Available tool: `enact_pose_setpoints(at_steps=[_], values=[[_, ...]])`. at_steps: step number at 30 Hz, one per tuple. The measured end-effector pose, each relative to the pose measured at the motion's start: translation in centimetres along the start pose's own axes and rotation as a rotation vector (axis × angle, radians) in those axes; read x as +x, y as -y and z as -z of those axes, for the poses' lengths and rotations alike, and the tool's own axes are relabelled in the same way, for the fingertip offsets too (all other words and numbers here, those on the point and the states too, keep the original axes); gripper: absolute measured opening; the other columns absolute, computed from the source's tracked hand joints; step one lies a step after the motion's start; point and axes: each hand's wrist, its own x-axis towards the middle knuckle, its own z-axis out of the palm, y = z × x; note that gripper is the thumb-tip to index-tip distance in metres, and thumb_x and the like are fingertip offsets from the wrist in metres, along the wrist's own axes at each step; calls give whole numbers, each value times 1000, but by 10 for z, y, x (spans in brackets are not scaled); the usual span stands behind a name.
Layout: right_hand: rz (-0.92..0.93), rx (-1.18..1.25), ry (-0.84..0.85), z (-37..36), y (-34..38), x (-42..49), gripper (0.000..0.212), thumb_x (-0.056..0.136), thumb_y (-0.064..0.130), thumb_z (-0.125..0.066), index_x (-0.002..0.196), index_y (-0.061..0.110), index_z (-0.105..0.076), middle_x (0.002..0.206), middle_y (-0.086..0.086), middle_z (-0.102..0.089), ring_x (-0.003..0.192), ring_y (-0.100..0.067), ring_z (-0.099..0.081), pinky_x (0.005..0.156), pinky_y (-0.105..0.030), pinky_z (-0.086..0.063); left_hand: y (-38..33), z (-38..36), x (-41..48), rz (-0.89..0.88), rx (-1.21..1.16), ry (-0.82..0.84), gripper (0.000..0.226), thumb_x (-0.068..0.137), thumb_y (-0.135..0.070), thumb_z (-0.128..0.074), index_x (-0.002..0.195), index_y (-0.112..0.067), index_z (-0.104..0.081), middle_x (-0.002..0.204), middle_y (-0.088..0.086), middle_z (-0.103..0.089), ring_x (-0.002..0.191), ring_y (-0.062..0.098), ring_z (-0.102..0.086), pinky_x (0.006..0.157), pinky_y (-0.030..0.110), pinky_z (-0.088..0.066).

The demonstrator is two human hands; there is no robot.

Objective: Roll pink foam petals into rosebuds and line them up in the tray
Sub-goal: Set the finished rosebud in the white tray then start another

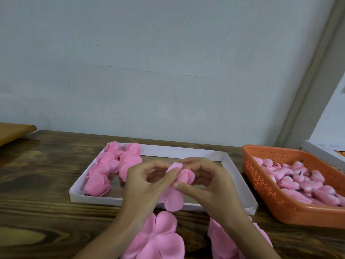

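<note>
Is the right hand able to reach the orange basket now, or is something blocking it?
Probably yes. The orange basket sits open-topped just to the side of the right hand, nothing between. But that hand and the left hand hold the rosebud, so it must let go first.

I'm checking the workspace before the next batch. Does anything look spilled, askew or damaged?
Nothing stands out. Finished rosebuds sit grouped at the left end of the white tray, buds fill the orange basket, and flat petals lie on the table below the hands.
</note>
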Motion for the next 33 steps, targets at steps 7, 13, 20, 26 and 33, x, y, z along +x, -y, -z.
enact_pose_setpoints(at_steps=[7, 13, 20, 26, 33], values=[[13, 36, -27, 2, 1, 0, 35, 74, 15, -93, 97, 16, -67, 89, -2, -80, 83, -27, -77, 77, -52, -62, -5, 2, 5, -77, 28, 91, 13, 80, -20, -78, 88, -11, -83, 87, 6, -80, 84, 20, -76, 74, 22, -58], [82, 0, -28, 11, 4, 4, 31, 78, 23, -89, 106, 23, -75, 96, 4, -79, 89, -23, -77, 76, -44, -64, -7, 16, 13, 11, 55, 187, 32, 79, -25, -89, 109, -18, -79, 104, 4, -79, 99, 20, -75, 81, 23, -59], [1, 51, -66, 20, 3, 6, 26, 73, 26, -86, 94, 14, -77, 89, -4, -80, 82, -24, -77, 75, -48, -63, 3, 22, 20, 389, -48, 89, 36, 67, -21, -85, 97, -3, -79, 95, 19, -78, 89, 34, -73, 72, 32, -61], [54, 89, 48, 21, 2, 5, 25, 76, 24, -89, 97, 17, -78, 95, -5, -79, 88, -26, -77, 78, -35, -63, 1, 10, 13, 351, -187, -37, 25, 76, -16, -80, 92, 3, -77, 95, 20, -76, 93, 33, -73, 86, 43, -61], [157, 28, 134, 15, 10, 3, 23, 78, 29, -90, 96, 29, -76, 92, 0, -79, 85, -23, -76, 78, -30, -60, -8, 0, -2, 141, -10, -33, 6, 82, -19, -79, 84, -13, -80, 85, 9, -77, 81, 19, -74, 70, 30, -59]])
